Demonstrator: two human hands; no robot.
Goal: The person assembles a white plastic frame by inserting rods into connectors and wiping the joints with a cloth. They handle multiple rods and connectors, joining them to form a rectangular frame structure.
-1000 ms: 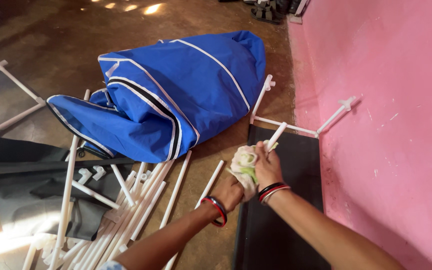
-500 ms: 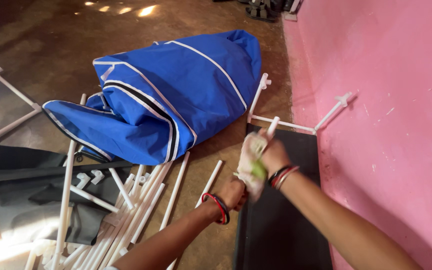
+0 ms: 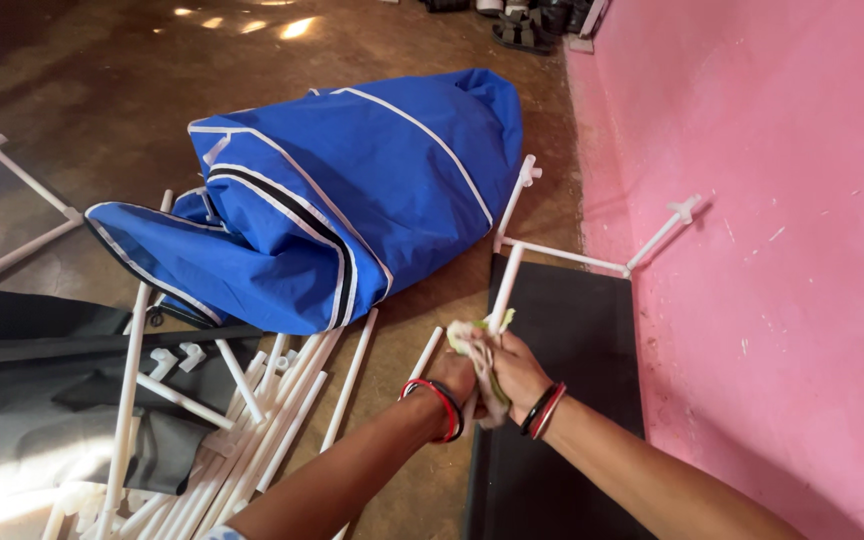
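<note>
The white plastic rod you are working on runs away from you along a long axis that leans slightly right, from your hands up toward the white T-connector frame lying by the pink wall. Its near end is hidden inside the pale rag, so the rod sits right in your grasp, with the free length reaching forward over the black panel.

Your right hand is closed around the rag and the rod within it, fingers wrapped tight. Your left hand presses in just beside it, touching the rag from the left; it looks curled on the cloth, though whether it also grips the rod is hidden. The right hand is the nearer to the exposed length.

The blue fabric cover lies up and left, apart from the rod, and loose white rods lie to your left.
</note>
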